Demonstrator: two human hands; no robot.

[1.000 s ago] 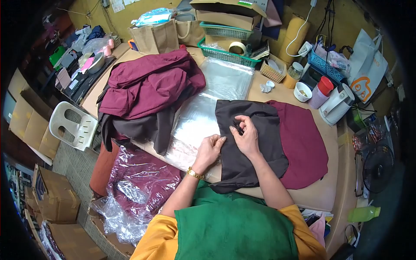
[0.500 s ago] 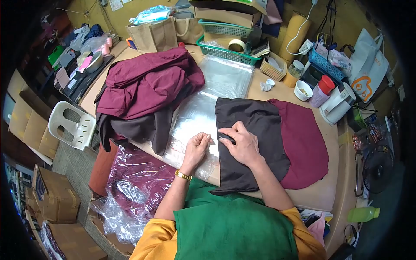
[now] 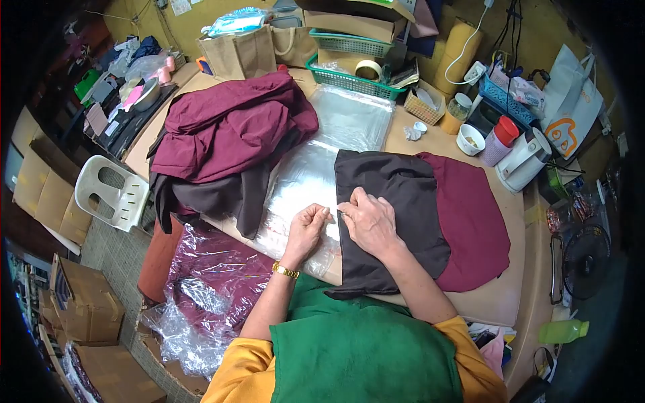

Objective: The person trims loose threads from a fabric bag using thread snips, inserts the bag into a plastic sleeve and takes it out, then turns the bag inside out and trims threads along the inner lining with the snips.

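A folded black and maroon garment [image 3: 396,195] lies on the table in front of me. My right hand [image 3: 369,223] is over its black part, fingers pinched together at the left edge of the cloth. What they hold, if anything, is hidden. Just left of that edge, above clear plastic sheets [image 3: 292,191], my left hand [image 3: 309,230] is closed with thumb and fingertips together. I cannot make out anything between them. The two hands are close but apart.
A heap of maroon and black garments [image 3: 232,127] lies to the left. Below it sits plastic-wrapped maroon cloth [image 3: 215,269]. Green baskets [image 3: 353,77], a white bowl [image 3: 470,141] and a white kettle [image 3: 524,158] line the back. A white chair [image 3: 111,195] stands left.
My right hand has turned, with its fingers drawn together; the dark gap or object between its thumb and fingers no longer shows. My left hand has barely moved.
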